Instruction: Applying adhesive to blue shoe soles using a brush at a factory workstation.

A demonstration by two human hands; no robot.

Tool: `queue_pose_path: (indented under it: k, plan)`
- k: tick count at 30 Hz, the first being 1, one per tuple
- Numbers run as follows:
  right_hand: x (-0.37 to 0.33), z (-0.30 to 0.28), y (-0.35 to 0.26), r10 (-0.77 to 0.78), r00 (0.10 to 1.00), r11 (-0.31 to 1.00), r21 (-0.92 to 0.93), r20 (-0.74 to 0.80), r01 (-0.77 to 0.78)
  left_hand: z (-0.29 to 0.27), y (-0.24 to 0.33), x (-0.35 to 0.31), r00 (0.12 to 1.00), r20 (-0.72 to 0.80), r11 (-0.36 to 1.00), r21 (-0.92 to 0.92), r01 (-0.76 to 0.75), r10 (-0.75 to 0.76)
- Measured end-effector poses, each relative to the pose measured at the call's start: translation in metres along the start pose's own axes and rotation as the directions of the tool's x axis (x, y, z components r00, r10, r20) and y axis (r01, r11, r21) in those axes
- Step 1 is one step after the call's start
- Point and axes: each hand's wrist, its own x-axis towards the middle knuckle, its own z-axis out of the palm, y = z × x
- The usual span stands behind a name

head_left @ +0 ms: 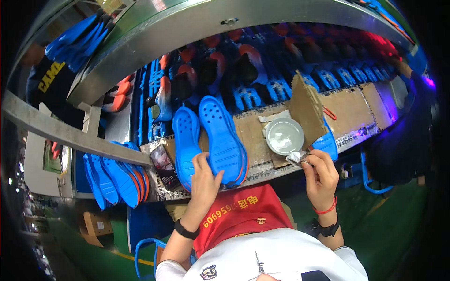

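Note:
Two stacks of blue foam shoe soles lie side by side on the bench in front of me, a left sole [187,140] and a right sole [219,136], with round holes at the far ends. My left hand [204,181] rests at their near ends, fingers on the left sole and thumb apart toward the right one. Right of the soles stands a white bowl [284,136] of pale liquid. My right hand [322,175] pinches a small brush-like tool [296,158] with a whitish end, held at the bowl's near rim. Its exact kind is unclear.
Beyond the cardboard-covered bench [258,164] runs a line carrying shoe parts [249,65], under a metal frame [187,23]. A cardboard flap [307,103] stands behind the bowl. A phone [165,165] lies left; more blue soles [117,173] hang there. Co-workers are at both sides.

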Motion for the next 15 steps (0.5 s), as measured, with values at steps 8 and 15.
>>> queue_pose_path:
  k: [8, 15]
  plan:
    - [-0.003, 0.006, 0.004, 0.011, 0.999, 0.999, -0.048, 0.050, -0.009, -0.019, -0.021, 0.014, 0.842, 0.458, 0.367, -0.760, 0.537, -0.285]
    - [0.000, 0.005, -0.001, -0.002, 0.998, 0.999, -0.046, 0.066, 0.005, -0.035, 0.013, 0.018, 0.891, 0.433, -0.038, -0.901, 0.432, -0.137]
